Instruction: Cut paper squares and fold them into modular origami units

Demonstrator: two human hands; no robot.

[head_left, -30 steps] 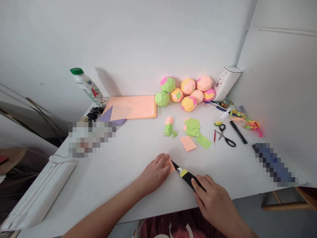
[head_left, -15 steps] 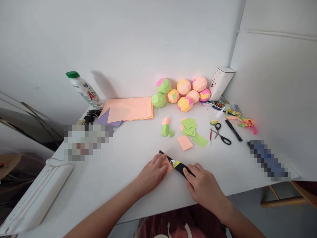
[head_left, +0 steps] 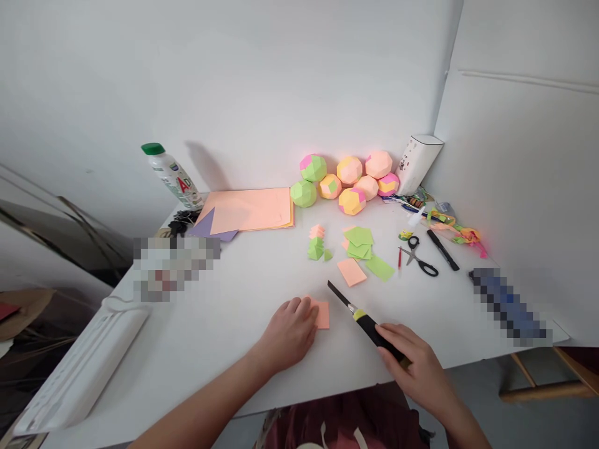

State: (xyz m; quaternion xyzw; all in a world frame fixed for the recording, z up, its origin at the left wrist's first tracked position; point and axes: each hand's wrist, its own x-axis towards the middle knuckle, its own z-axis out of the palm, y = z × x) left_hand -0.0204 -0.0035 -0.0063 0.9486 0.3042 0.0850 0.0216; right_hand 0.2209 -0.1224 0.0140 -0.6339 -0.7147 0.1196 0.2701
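Observation:
In my right hand is a utility knife with a black and yellow handle. Its dark blade points up and left, apart from the paper. My left hand has its fingers curled over a small peach paper piece, whose right part shows beyond the fingers. Farther back lies a pile of green paper pieces, with a loose peach piece in front of it. Small folded green and peach pieces stand in a row to its left.
Several folded paper balls rest against the wall. Large peach sheets lie beside a tilted white bottle. On the right are scissors, a black pen-like stick and a glue bottle. A long white device lines the left edge.
My right hand has drawn the knife away from the paper to the right and toward me. My left hand stays on the paper, with more of it showing.

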